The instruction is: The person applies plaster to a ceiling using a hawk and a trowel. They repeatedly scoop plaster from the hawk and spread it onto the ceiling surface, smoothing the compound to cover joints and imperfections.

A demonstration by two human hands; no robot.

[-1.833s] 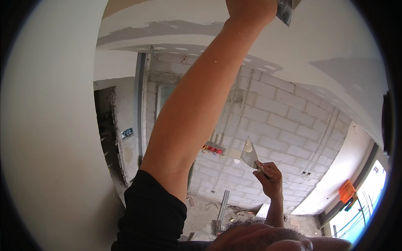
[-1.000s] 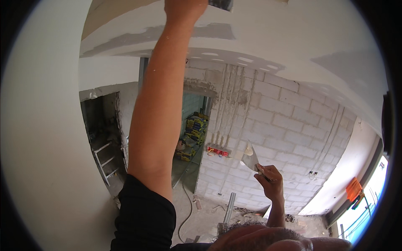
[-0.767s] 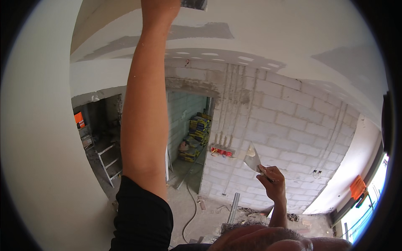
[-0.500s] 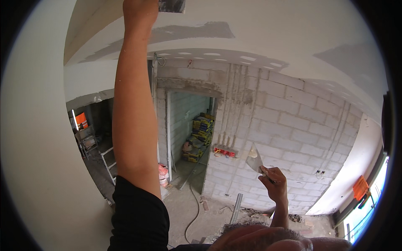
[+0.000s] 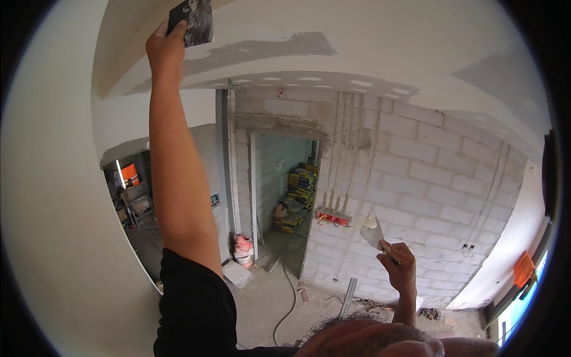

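Raised high toward the ceiling, my left hand (image 5: 165, 52) is closed on a dark, square-bladed scraper (image 5: 193, 24) with whitish smears. The scraper shows against the pale ceiling surface; whether it touches cannot be told. A grey filler patch (image 5: 262, 50) lies just right of that hand. Lower on the right, my right hand (image 5: 399, 262) grips a putty knife (image 5: 372, 231) by its handle. The knife's broad metal blade points up and left, and a small pale dab of filler sits on it. Fingers hide most of its handle.
A bare block wall (image 5: 428, 178) with a red socket box (image 5: 333, 218) stands behind. Stacked bags (image 5: 295, 196) show through a doorway. On the floor lie a hose (image 5: 291, 303), a metal channel (image 5: 349, 296) and rubble. A smooth pale wall (image 5: 53, 178) fills the left side.
My left hand and its scraper have come lower and further left, so more of the blade shows. The background has shifted slightly right; my right hand still holds the putty knife much as before.
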